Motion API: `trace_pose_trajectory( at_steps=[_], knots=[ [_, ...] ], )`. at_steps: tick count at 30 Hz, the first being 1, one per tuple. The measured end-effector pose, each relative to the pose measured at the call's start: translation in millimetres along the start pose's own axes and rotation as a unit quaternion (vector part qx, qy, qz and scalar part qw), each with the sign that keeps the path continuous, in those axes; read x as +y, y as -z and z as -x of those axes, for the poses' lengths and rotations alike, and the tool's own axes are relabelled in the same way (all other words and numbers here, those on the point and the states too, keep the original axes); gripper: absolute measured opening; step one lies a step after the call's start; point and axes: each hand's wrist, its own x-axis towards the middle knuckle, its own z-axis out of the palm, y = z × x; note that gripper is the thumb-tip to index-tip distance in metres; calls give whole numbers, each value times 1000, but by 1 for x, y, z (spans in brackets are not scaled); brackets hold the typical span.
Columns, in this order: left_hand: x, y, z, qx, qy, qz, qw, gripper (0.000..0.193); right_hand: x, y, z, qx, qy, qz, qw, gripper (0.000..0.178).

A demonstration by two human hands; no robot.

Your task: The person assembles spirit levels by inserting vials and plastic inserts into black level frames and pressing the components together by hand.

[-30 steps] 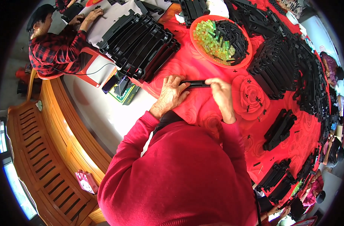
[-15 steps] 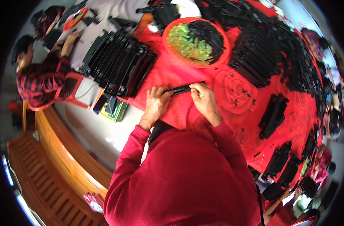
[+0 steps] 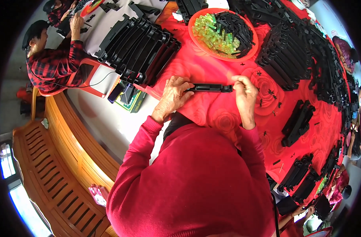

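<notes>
A long black plastic bar point(image 3: 211, 87) lies on the red cloth before me. My left hand point(image 3: 173, 94) grips its left end between thumb and fingers. Just past the bar's right end, my right hand point(image 3: 245, 94) has its fingers curled together in a pinch. Whatever sits in that pinch, if anything, is too small to make out. Beyond the bar stands an orange-red basin point(image 3: 228, 58) holding green-yellow translucent pieces point(image 3: 212, 34) and small black strips point(image 3: 237, 33). Tiny black parts point(image 3: 270, 94) are scattered on the cloth right of my right hand.
Stacked black plastic frames point(image 3: 139, 49) stand at the left, with another black stack point(image 3: 285, 55) at the right. More black bars point(image 3: 298, 122) lie nearer on the right. A wooden bench point(image 3: 56, 173) is at lower left. A person in checked clothing point(image 3: 56, 65) sits at far left.
My right hand has come off the bar's right end and moved rightward, fingers still pinched. The bar now lies more level, with my left hand still on it. The whole view has shifted.
</notes>
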Motion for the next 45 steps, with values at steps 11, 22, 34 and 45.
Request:
trace_pose_trajectory(
  at_steps=[11, 22, 34, 45],
  knots=[
    [-7, 5, -25, -40, -11, -94, 995, 16, -1, -24, -30, -317, 109, 420, 843, 14],
    [-12, -9, -45, -203, 78, -90, 972, 15, 5, -35, -38, -341, 64, 452, 821, 16],
    [-4, -6, -47, -193, 49, -88, 976, 14, 8, -34, -36, -356, 98, 469, 803, 16],
    [-7, -10, -47, -205, 30, -114, 972, 12, 26, -33, -41, -396, 147, 438, 793, 12]
  ],
)
